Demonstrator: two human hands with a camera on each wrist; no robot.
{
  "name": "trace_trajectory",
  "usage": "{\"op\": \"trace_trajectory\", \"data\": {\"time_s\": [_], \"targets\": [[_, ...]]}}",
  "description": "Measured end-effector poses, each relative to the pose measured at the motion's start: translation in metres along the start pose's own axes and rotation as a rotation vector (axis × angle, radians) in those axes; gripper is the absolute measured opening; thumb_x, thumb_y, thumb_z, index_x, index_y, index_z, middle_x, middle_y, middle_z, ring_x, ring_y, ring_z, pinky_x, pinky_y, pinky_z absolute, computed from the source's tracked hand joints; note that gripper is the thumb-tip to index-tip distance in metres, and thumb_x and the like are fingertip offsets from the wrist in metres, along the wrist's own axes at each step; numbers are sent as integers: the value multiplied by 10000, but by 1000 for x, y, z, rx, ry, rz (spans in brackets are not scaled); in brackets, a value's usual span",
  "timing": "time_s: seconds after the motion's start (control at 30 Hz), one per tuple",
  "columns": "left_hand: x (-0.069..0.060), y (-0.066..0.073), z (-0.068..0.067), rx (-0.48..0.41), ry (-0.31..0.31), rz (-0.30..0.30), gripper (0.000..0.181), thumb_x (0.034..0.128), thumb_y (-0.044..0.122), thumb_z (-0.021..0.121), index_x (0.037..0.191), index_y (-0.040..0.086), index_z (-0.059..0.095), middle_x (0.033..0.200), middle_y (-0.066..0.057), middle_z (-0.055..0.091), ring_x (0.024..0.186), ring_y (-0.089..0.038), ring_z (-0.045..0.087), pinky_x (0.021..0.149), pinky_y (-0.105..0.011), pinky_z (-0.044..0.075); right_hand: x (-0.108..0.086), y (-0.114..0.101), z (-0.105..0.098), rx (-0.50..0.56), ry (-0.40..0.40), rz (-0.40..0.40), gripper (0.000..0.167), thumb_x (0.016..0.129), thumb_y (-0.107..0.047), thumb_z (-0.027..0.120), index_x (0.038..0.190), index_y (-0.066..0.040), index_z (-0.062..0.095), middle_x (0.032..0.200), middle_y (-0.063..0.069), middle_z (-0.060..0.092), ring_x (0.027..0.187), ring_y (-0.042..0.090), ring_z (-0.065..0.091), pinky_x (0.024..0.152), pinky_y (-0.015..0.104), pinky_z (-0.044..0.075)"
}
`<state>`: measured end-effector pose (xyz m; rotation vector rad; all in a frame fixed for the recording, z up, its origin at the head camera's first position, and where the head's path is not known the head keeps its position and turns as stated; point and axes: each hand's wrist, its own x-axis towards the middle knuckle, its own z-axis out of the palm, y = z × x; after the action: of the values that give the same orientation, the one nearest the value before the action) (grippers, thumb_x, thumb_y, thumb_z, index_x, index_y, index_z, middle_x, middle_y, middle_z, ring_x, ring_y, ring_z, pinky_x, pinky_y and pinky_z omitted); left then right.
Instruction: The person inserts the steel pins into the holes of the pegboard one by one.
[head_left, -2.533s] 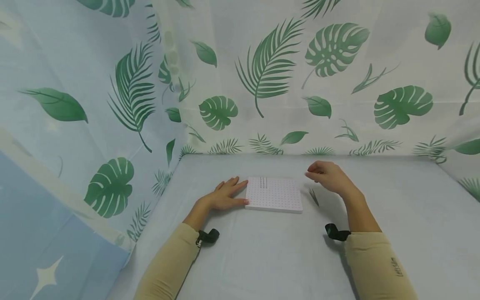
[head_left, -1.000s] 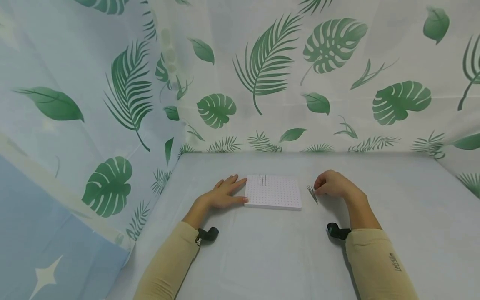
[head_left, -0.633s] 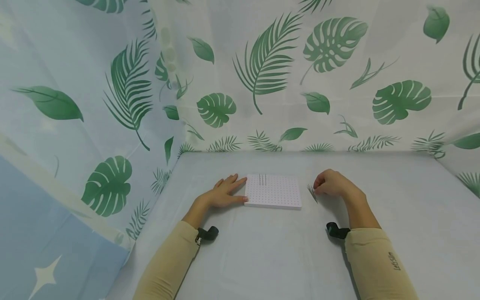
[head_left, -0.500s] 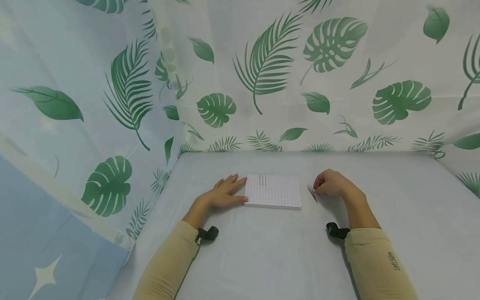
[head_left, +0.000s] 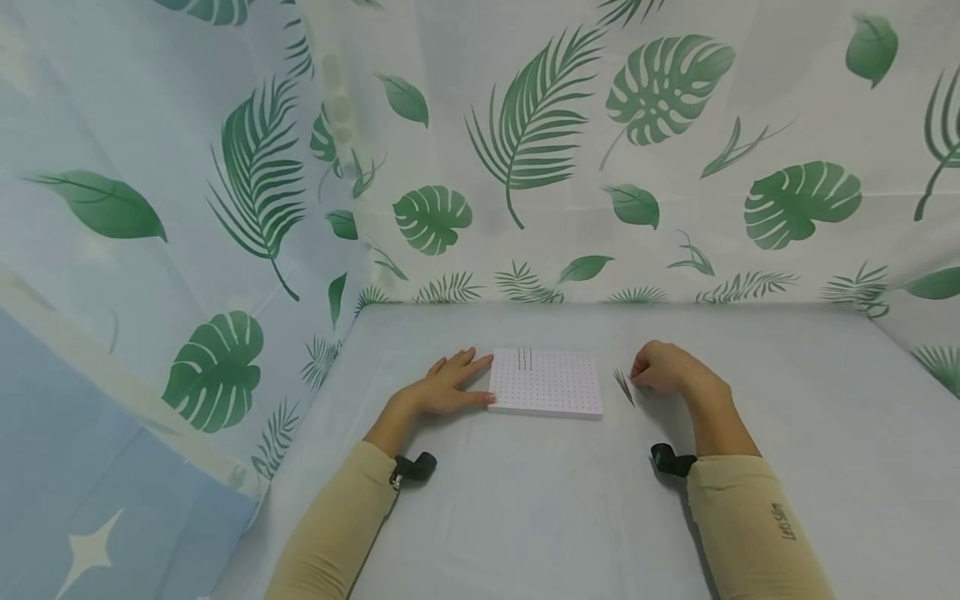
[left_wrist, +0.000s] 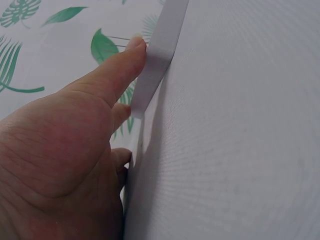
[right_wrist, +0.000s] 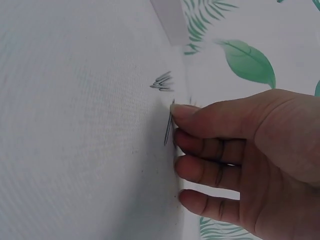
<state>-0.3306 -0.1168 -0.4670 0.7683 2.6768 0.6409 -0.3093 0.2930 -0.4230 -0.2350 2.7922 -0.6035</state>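
Observation:
A white board (head_left: 546, 392) with a grid of small holes lies on the table, with three thin dark pins (head_left: 525, 359) standing near its far left part. The left hand (head_left: 444, 390) has its fingers spread; its thumb and a fingertip touch the board's left edge, as the left wrist view also shows at the board's side (left_wrist: 159, 55). Right of the board lies a small bunch of dark pins (head_left: 624, 388), seen too as pins (right_wrist: 162, 82) in the right wrist view. Beside them the right hand (right_wrist: 240, 150) pinches one thin pin (right_wrist: 168, 127) between thumb and forefinger.
A pale cloth covers the table (head_left: 525, 517). Behind it hangs a white curtain (head_left: 555, 250) with green leaves, and a bluish curtain (head_left: 112, 333) stands at the left. Each wrist wears a small black camera, the left camera (head_left: 420, 468) and the right camera (head_left: 670, 461).
The right hand has come down from above the far side to the pins on the table, then shifted slightly right, now with a pin pinched. The left hand keeps its place at the board.

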Motion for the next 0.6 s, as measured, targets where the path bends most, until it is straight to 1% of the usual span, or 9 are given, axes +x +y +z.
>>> {"op": "trace_trajectory", "data": {"time_s": [0.1,0.23,0.4,0.47,0.53,0.6], "targets": [[0,0,0,2,4,2,867,958,684,586,1668,325,242,1762,-95,96,1642,-287,23,1315,-535,-22,0,0,2,-40,-1,11,117,975,-80,630,973,-12,726,923,113,682,853,255,594,768,411,524],[0,0,-1,-2,-1,0,875,957,684,588,1670,326,231,1762,-93,87,1642,-284,16,1315,-531,-29,0,-4,3,-76,-26,34,155,996,-64,560,1034,4,693,985,142,674,901,285,591,828,468,527],[1,0,0,-3,-1,2,877,955,683,589,1670,319,234,1762,-96,87,1642,-286,17,1314,-534,-27,-3,-8,4,-90,-54,28,183,1015,-51,522,1073,41,669,1016,173,666,920,303,586,846,499,527],[1,-1,0,3,0,3,876,957,685,585,1671,318,235,1762,-98,89,1642,-287,20,1314,-538,-24,-2,-8,4,-92,-52,18,198,1027,-65,521,1090,53,667,1031,187,674,935,313,605,854,509,535],[2,-2,1,8,0,3,878,957,687,582,1672,318,229,1763,-97,89,1642,-285,21,1314,-537,-24,-1,-5,5,-95,-37,5,216,1033,-69,507,1111,60,662,1062,203,681,973,335,625,878,527,540],[2,-2,1,9,4,5,876,957,689,580,1671,319,233,1762,-100,94,1642,-286,26,1314,-539,-19,0,-3,5,-88,-14,-8,219,1036,-59,491,1122,68,649,1074,217,679,987,348,633,871,525,546]]}}
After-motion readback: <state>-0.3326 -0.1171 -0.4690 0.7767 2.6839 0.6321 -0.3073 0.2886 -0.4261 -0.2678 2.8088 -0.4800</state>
